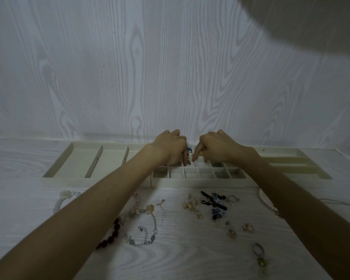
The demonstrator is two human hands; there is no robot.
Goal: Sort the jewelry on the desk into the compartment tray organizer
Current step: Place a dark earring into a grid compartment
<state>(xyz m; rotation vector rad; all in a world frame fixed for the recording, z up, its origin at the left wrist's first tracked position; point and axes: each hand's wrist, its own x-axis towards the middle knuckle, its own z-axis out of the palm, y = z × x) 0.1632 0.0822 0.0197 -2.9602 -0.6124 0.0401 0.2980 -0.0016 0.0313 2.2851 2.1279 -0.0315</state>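
Observation:
The cream compartment tray organizer (190, 183) lies along the back of the desk, with long slots at both ends and small squares in the middle. Both hands hover over those squares. My left hand (170, 148) curls its fingers down and pinches a small dark piece (189, 163) at its fingertips. My right hand (214, 146) points its index finger down into a square, its other fingers curled next to something yellow (200, 152). A blue and white piece (189, 151) sits in a square between the hands. Some right-hand squares hold greenish items (218, 173).
Loose jewelry lies on the white desk in front of the tray: a silver chain bracelet (143, 239), red beads (111, 235), gold earrings (190, 206), blue-black pieces (216, 203), rings (249, 227), a green-stone earring (261, 259), white bead strands at left (61, 201) and right (266, 201).

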